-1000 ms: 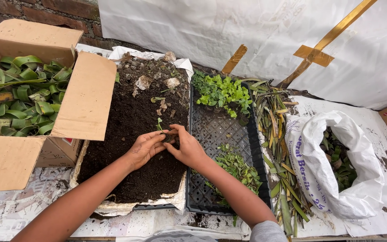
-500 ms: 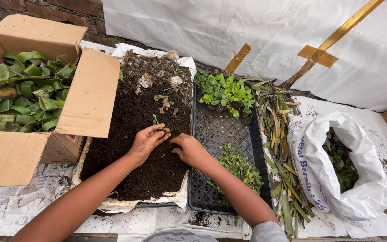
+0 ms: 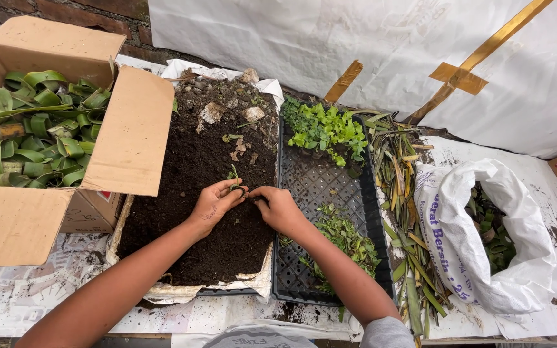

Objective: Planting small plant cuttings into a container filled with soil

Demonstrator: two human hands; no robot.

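On the soil (image 3: 207, 187), both hands' fingertips seemingly pinch the seedling (image 3: 234, 175) between their grips.

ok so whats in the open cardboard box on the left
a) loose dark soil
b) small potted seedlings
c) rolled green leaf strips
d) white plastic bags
c: the cardboard box is packed with curled green leaf strips, while the dark soil lies in the tray beside it, where the left hand and right hand meet at a small seedling.

A cardboard box (image 3: 40, 212) of green leaves (image 3: 33, 135) and a white sack (image 3: 485, 245) flank the work.
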